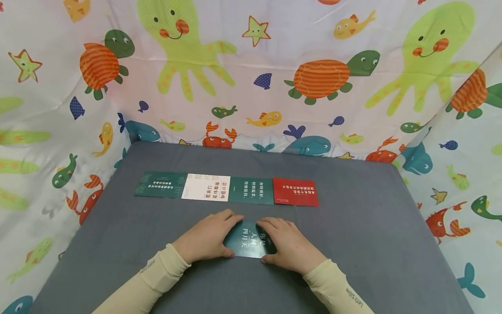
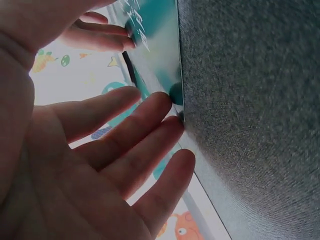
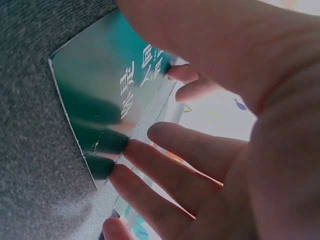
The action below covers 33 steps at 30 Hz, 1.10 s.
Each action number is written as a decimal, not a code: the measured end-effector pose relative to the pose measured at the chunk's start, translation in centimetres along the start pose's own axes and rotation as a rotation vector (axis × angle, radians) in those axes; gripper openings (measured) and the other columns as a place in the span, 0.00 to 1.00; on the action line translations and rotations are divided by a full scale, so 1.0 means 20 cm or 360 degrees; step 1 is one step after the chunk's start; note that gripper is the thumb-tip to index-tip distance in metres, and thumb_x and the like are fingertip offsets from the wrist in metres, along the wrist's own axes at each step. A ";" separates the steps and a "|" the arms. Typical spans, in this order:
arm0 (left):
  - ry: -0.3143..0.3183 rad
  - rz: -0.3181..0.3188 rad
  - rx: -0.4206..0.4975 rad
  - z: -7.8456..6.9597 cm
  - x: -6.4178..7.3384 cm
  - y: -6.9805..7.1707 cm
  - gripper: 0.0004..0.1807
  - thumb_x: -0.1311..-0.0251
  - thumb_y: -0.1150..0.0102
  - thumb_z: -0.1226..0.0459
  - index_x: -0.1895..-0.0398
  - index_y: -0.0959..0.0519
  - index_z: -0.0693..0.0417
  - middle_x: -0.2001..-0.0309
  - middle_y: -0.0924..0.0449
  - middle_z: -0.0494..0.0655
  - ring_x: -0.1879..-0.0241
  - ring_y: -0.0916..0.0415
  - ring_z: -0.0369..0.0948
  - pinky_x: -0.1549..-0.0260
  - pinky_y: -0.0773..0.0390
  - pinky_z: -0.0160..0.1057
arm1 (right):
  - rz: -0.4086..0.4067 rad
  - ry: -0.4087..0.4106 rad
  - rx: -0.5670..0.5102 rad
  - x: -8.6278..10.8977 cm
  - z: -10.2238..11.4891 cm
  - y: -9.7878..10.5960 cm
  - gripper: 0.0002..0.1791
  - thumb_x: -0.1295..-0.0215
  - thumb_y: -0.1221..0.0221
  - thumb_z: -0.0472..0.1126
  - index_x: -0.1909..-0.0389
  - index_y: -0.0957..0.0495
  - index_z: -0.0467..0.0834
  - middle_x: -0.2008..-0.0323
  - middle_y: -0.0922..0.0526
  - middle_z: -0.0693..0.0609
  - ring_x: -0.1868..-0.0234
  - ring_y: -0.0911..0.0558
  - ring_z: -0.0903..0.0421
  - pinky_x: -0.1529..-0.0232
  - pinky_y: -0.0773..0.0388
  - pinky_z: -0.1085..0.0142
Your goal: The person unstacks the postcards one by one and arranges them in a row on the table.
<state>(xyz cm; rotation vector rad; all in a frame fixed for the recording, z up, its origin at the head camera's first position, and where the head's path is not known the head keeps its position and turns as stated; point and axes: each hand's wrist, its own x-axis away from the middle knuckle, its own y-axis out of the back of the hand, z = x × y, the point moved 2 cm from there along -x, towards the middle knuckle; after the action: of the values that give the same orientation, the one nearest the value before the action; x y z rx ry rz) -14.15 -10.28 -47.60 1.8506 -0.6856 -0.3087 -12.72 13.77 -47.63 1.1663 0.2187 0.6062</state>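
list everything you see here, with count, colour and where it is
dark green card: 1, white lettering, near middle of the cloth, held between both hands
green cards: 2 in the far row, at the left end and third from left
white card: 1, second from left in the row
red card: 1, right end of the row
table cloth: 1, grey, covers the table
sea-animal curtain: 1 pattern, white with turtles, octopuses, fish, around the table on three sides
left hand: fingers touching the card's left edge
right hand: fingers touching the card's right edge
sleeves: 2, cream
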 end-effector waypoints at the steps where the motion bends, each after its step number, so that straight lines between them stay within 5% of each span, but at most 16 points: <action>1: -0.0001 -0.0002 0.0002 0.00 0.00 0.00 0.50 0.51 0.13 0.49 0.24 0.25 0.53 0.36 0.20 0.46 0.44 0.20 0.42 0.39 0.17 0.50 | -0.0002 -0.0001 0.0003 0.00 0.00 0.00 0.49 0.47 0.17 0.52 0.24 0.26 0.44 0.28 0.22 0.48 0.27 0.24 0.45 0.26 0.29 0.40; 10: -0.0019 -0.0002 0.0063 0.00 0.01 0.00 0.49 0.50 0.14 0.52 0.23 0.25 0.51 0.41 0.23 0.44 0.53 0.23 0.38 0.49 0.15 0.42 | -0.0005 0.0005 0.0030 0.00 0.00 -0.01 0.48 0.47 0.18 0.52 0.25 0.26 0.45 0.29 0.21 0.48 0.28 0.23 0.45 0.27 0.29 0.41; 20: -0.0097 0.0060 0.0061 -0.01 0.01 -0.01 0.46 0.47 0.19 0.54 0.23 0.26 0.52 0.27 0.26 0.47 0.31 0.27 0.45 0.31 0.21 0.49 | -0.0026 0.0032 0.0159 0.01 0.03 0.00 0.46 0.46 0.19 0.54 0.27 0.23 0.45 0.31 0.19 0.47 0.32 0.21 0.44 0.27 0.29 0.41; 33: -0.0091 0.0075 0.0066 -0.01 0.01 -0.01 0.51 0.50 0.16 0.50 0.21 0.28 0.54 0.26 0.26 0.47 0.29 0.28 0.46 0.27 0.25 0.52 | -0.0039 0.0069 0.0189 0.01 0.05 0.00 0.47 0.48 0.20 0.55 0.26 0.24 0.46 0.33 0.17 0.47 0.34 0.19 0.45 0.28 0.27 0.41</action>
<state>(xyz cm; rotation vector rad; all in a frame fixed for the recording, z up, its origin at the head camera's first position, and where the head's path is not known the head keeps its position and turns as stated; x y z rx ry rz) -13.78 -10.22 -47.65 1.8679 -0.7787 -0.3197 -12.15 13.08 -47.21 1.2637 0.3086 0.6039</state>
